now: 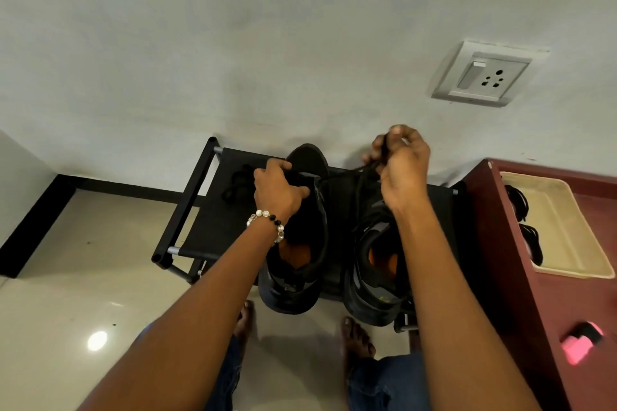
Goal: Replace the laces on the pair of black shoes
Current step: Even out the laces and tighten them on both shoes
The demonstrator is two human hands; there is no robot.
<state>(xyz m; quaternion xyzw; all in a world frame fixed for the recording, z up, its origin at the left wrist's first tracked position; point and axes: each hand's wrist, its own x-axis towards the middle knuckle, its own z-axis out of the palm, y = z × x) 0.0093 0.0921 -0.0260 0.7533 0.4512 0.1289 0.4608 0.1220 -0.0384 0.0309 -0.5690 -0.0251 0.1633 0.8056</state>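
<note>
Two black shoes stood side by side on the black rack; the left hand gripped the left shoe; the right hand pinched a black lace above the right shoe.

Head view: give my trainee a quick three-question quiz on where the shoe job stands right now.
1. True or false: both shoes sit on the black rack.
2. Which hand pulls a lace up? A) left hand B) right hand
3. Fill in: a loose lace lies on the rack to the ____ of the left shoe.

Key: 1 true, the right shoe too. 2 B; its fingers pinch the lace, while the left hand grips its shoe. 3 left.
</note>
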